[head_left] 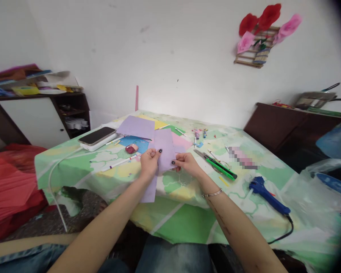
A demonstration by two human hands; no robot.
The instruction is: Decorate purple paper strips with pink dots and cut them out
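Note:
A piece of light purple paper (165, 146) is held up over the table's near part, between both of my hands. My left hand (150, 163) pinches its left edge, thumb on top. At its lower right edge, my right hand (186, 163) pinches the paper with thumb and fingers. Below my left hand, a strip of purple paper (149, 191) hangs down past the table edge; whether it joins the held piece I cannot tell. Another purple sheet (136, 127) lies behind, over blue paper (136, 144) and yellow paper (160, 123).
A green utility knife (221, 168) and a blue hot glue gun (268, 195) lie to the right. A phone (98, 136) rests on a white box at left, with a cable hanging down. Several markers (121, 163) are scattered on the patterned tablecloth (182, 193). A plastic bag (315, 189) is far right.

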